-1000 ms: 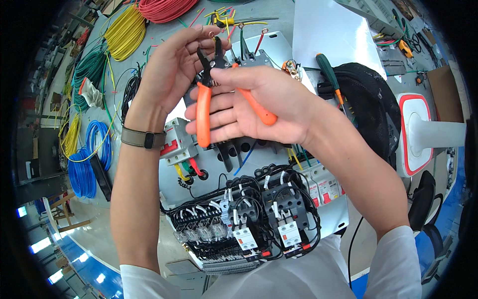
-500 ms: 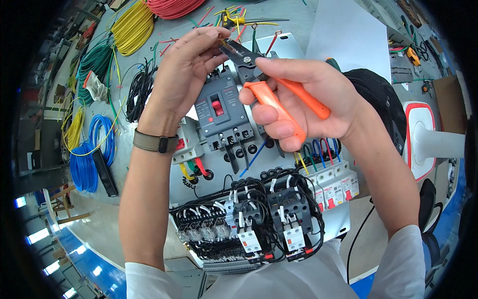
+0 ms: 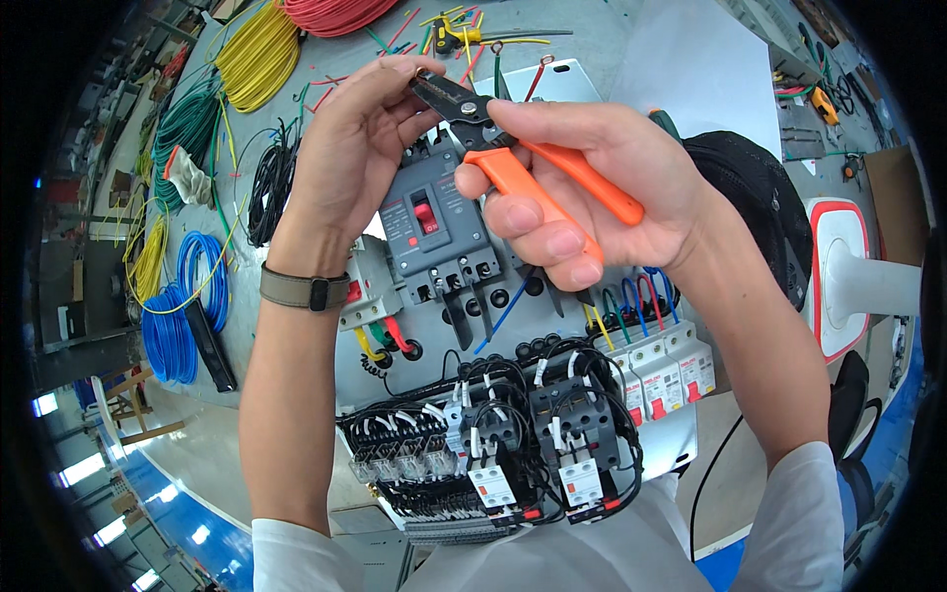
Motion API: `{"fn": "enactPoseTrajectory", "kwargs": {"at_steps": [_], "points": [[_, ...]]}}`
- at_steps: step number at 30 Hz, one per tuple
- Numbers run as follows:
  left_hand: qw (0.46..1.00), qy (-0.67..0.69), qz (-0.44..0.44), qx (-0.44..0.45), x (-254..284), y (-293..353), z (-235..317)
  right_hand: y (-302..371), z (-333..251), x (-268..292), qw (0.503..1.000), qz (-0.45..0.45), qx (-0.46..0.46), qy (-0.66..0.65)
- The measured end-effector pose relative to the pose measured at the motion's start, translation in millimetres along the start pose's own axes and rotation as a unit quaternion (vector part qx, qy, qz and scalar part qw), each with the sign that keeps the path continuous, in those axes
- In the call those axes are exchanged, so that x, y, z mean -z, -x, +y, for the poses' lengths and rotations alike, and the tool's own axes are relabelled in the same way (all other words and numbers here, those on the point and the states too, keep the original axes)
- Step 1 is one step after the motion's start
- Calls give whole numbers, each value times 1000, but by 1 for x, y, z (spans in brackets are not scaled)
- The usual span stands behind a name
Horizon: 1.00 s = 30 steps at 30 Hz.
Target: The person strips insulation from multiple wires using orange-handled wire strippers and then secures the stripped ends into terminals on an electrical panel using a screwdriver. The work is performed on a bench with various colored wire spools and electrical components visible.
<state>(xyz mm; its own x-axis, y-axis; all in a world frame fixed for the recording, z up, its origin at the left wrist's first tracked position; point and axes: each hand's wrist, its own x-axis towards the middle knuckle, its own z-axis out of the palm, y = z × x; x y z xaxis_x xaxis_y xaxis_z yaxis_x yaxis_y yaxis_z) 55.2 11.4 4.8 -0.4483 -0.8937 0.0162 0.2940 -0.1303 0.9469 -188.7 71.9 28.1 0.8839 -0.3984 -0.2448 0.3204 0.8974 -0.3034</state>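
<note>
My right hand grips wire strippers by their orange handles, with the dark jaws pointing up and left. At the jaw tip, the fingers of my left hand are closed in a pinch on a wire end; only a small coppery bit of it shows, and my fingers hide the rest. Beneath both hands is a large grey moulded-case circuit breaker with a red switch, on a mounting plate. A green wire and a red wire with looped bare ends rise behind the strippers.
Near me on the plate sit contactors with black wiring and small white breakers. Coils of yellow, green and blue wire lie at left. A yellow-handled tool lies at the back, a black bag at right.
Both hands and the wire strippers have shifted slightly to the left and away from me. The handles remain apart, and the strippers' tip still meets my left fingers.
</note>
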Motion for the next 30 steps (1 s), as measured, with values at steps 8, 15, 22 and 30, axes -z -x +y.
{"fn": "enactPoseTrajectory", "kwargs": {"at_steps": [8, 15, 22, 30], "points": [[1000, 1, -8, -3, -1, -1, 0, 0, 2, 0, 1000, -3, 10, 7], [1000, -4, -6, -5, 2, 0, 0, -7, 11, -7, 995, 70, 40, 53], [1000, -19, 5, -13, 3, 1, -1, -9, 14, -20, 971, 165, 85, 151], [1000, -21, -1, -10, 4, 0, -1, -12, 17, -26, 938, 233, 109, 232]]}}
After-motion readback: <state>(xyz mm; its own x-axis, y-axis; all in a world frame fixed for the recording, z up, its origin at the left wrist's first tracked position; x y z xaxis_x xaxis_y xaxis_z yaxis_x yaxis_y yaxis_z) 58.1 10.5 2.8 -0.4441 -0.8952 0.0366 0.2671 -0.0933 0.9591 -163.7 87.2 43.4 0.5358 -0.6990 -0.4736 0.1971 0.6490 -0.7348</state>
